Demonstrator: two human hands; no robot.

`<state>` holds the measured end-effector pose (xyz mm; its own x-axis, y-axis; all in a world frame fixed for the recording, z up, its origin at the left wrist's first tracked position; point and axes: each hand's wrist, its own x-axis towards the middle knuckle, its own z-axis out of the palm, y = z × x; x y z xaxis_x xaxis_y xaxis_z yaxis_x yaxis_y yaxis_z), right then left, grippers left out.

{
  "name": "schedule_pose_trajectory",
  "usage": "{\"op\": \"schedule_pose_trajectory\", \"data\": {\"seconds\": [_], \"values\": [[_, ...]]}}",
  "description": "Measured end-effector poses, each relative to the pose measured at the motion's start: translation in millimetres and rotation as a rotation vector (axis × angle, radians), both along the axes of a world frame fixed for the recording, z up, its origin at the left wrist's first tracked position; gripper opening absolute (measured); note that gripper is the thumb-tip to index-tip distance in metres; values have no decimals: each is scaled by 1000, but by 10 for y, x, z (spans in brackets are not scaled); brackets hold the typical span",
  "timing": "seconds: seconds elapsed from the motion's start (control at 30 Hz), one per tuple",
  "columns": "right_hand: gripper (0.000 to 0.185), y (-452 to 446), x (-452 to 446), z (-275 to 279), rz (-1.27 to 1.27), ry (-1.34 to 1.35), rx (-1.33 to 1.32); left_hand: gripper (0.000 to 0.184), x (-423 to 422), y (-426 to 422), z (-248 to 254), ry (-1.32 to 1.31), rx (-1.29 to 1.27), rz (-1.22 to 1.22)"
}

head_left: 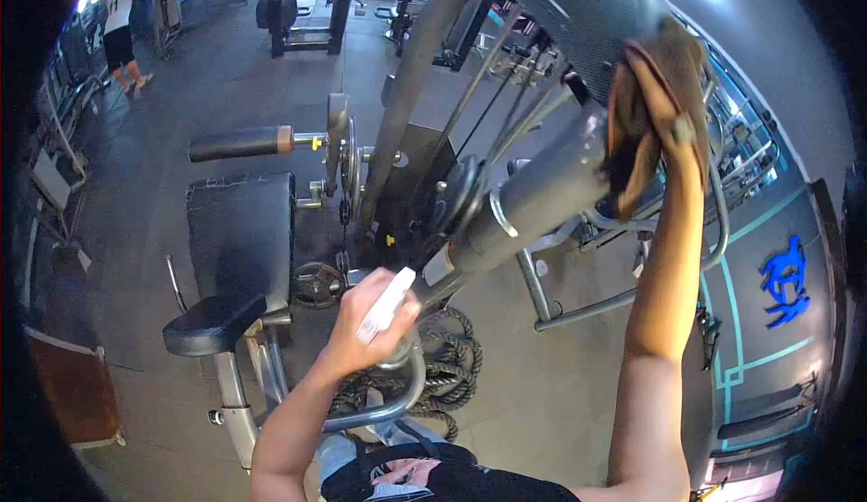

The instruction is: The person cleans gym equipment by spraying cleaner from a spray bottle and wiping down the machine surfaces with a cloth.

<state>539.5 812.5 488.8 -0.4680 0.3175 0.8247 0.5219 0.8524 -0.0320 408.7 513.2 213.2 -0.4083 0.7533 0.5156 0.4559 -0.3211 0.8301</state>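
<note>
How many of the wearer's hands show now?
2: the left hand, lower centre, grips a white spray head; the right hand, upper right, holds a brown cloth at the grey frame.

the seat (212, 326) is black. above it, the roller (237, 144) is black with a brown end band (284, 139) and the pin (316, 143) yellow. right of the seat, the post (546, 202) is grey, the sprayer (386, 305) white, the cloth (694, 64) dark brown, the rope (461, 357) black. far right of it, the wall (768, 394) is dark with teal lines (775, 358) and a blue logo (784, 283). above and left of the seat, the shirt (119, 19) is white with a dark 11 (116, 4).
</note>
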Motion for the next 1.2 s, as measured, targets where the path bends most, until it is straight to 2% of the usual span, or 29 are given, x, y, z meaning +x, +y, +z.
{"op": "schedule_pose_trajectory", "data": {"seconds": [0.07,0.13,0.17,0.23,0.33,0.43,0.47,0.57,0.6,0.67,0.7,0.73,0.8,0.87,0.93,1.0,1.07,1.13,1.2], "values": [[46,-120,82,-212,-116,-13,3,18,-158,262,-42,-27,56,-48],[43,-199,111,-533,-116,83,43,20,-288,466,-58,-92,116,-115],[42,-239,106,-654,-113,136,68,19,-362,565,-95,-6,195,-112],[44,-270,135,-732,-187,20,330,16,-449,685,-112,-22,242,-175],[43,-306,163,-830,-207,3,462,18,-543,801,-168,-102,274,-260],[43,-507,100,-843,-148,-64,422,24,-589,874,-247,-78,231,-292],[43,-633,53,-852,-116,-125,373,29,-580,906,-268,-105,311,-303],[43,-1045,-280,-989,6,-486,103,23,-577,930,-306,-72,412,-242],[43,-1148,-457,-1061,33,-657,6,16,-609,884,-336,-66,335,-303],[43,-1244,-826,-1202,34,-1010,-147,18,-613,662,-407,-142,243,-248],[43,-1213,-1014,-1269,-10,-1191,-221,19,-598,516,-462,-182,190,-225],[43,-1157,-1211,-1321,-116,-1380,-309,13,-607,361,-546,-210,157,-241],[43,-932,-1565,-1476,-352,-1708,-478,15,-532,104,-785,-247,126,-207],[43,-622,-1571,-1853,-333,-1737,-331,17,-472,-140,-992,-289,64,-200],[36,-390,-1279,-2213,-115,-2011,-49,18,-387,-423,-1174,-358,-34,-201],[31,-1028,-996,-2120,-25,-1613,140,14,-331,-699,-1252,-377,-121,-203],[30,-1586,-963,-1938,-50,-1010,57,14,-247,-900,-1395,-362,-87,-177],[30,-1651,-1022,-1938,-26,-916,28,15,-176,-1074,-1526,-395,-119,-195],[30,-1395,-1183,-1945,-128,-1094,-57,15,-115,-1168,-1578,-442,-156,-230]]}}
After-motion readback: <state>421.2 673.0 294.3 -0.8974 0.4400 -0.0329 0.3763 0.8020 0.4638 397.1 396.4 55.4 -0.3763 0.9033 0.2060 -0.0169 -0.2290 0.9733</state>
